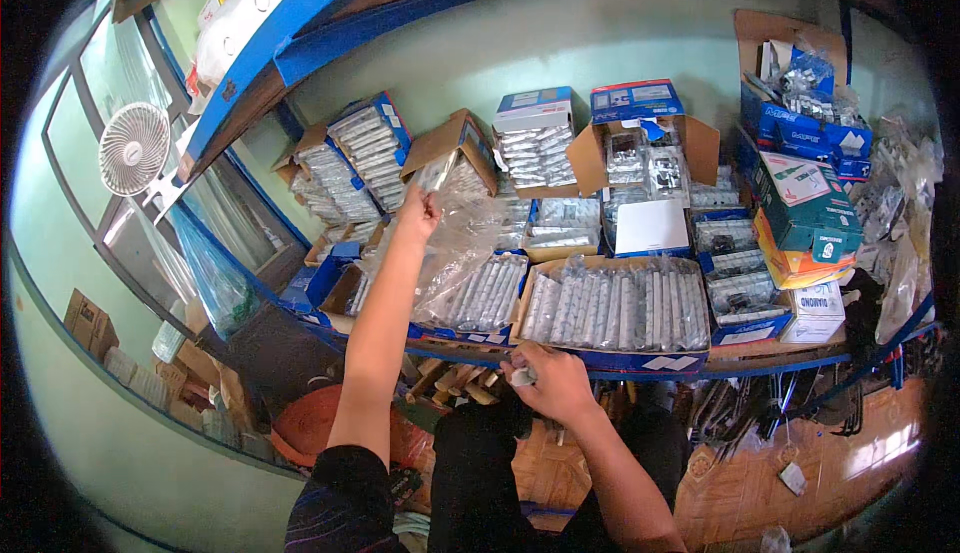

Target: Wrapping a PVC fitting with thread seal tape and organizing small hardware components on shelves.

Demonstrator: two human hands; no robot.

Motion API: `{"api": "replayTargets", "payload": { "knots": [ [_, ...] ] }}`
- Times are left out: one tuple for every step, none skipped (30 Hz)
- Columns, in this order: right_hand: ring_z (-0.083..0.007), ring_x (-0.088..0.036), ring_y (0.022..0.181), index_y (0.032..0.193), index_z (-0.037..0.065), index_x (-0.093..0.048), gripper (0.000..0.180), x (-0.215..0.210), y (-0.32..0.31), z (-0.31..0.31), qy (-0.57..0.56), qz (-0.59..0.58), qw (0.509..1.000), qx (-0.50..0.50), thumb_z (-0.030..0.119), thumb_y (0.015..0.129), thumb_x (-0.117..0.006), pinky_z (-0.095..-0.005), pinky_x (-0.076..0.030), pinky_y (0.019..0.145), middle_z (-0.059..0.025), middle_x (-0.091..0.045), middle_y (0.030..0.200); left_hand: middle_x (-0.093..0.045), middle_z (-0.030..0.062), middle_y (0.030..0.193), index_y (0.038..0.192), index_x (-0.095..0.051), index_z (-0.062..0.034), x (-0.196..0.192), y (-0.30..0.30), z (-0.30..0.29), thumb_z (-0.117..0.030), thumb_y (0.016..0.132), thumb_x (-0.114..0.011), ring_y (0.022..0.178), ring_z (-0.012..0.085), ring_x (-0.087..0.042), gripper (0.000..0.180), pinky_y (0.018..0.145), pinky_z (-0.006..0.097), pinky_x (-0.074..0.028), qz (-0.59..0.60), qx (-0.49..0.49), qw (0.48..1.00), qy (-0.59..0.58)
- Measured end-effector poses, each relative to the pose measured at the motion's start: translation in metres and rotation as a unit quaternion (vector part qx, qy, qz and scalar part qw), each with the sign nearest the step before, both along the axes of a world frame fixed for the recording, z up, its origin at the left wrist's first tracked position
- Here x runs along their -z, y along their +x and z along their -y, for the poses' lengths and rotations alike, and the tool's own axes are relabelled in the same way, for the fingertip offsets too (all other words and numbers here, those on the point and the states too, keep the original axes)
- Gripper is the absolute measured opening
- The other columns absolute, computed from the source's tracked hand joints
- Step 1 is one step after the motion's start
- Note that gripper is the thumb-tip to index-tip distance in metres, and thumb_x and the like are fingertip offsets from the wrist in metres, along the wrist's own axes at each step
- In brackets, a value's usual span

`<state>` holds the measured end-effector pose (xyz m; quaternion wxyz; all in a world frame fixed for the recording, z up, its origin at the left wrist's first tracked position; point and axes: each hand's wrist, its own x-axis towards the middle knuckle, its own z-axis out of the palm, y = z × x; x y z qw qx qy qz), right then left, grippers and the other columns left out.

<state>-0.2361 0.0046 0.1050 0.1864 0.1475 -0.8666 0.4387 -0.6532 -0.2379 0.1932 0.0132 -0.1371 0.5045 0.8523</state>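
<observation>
My left hand (420,211) is stretched out to the shelf, its fingers closed on a slim silvery packet (436,173) in clear plastic. That packet is in front of an open brown carton (460,136) lying on its side with similar packets inside. Beside my left wrist, a large crumpled clear plastic bag (462,243) drapes over the front boxes. Low at the shelf's front edge, my right hand (552,383) is curled around a small pale grey piece (522,376). My fingers cover most of it, so its kind cannot be made out.
A blue-edged shelf holds several boxes of wrapped packets, including a wide front box (610,351). Green and orange cartons (808,208) are stacked at the right. An upper blue shelf edge (330,43) overhangs at left, near a white fan (135,150). Dark tools (770,403) hang below.
</observation>
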Motion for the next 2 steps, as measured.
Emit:
{"api": "replayTargets", "payload": {
  "knots": [
    [-0.0398,-0.071,0.076,0.111,0.012,-0.062,0.033,0.001,0.003,-0.003,-0.001,-0.008,1.000,0.000,0.031,0.086,-0.073,-0.0503,-0.057,0.067,-0.0176,-0.073,0.085,-0.066,0.0009,0.090,0.107,-0.061,-0.0143,0.006,0.010,-0.006,-0.055,0.093,-0.067,0.066,0.0137,-0.057,0.043,0.058,0.025,-0.045,-0.016,0.013,1.000,0.004],
    [-0.0394,-0.071,0.076,0.111,0.011,-0.062,0.034,0.002,0.005,-0.008,0.000,-0.013,1.000,0.007,0.032,0.086,-0.074,-0.0499,-0.058,0.068,-0.0171,-0.073,0.086,-0.066,0.0015,0.092,0.112,-0.063,-0.0148,0.011,0.027,-0.023,-0.056,0.091,-0.069,0.066,0.0152,-0.058,0.047,0.063,0.027,-0.049,-0.028,0.033,0.999,0.011]
  ]
}}
